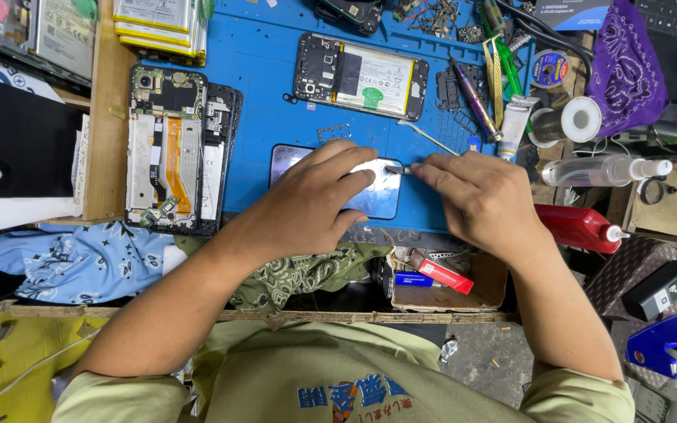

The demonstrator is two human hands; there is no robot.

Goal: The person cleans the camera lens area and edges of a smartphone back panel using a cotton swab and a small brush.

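Observation:
A phone (378,196) lies with its glossy face up on the blue work mat (264,47). My left hand (311,200) presses down on it, fingers spread over its middle and top edge. My right hand (479,200) pinches a thin metal tool (398,168) whose tip touches the phone's upper right corner. Most of the phone is hidden under my left hand.
An opened phone with its battery showing (362,77) lies farther back on the mat. Two stripped phone frames (174,149) sit at the left. A red squeeze bottle (577,227), clear bottle (605,170), solder spool (566,121) and tools crowd the right. A small box of parts (440,282) is near me.

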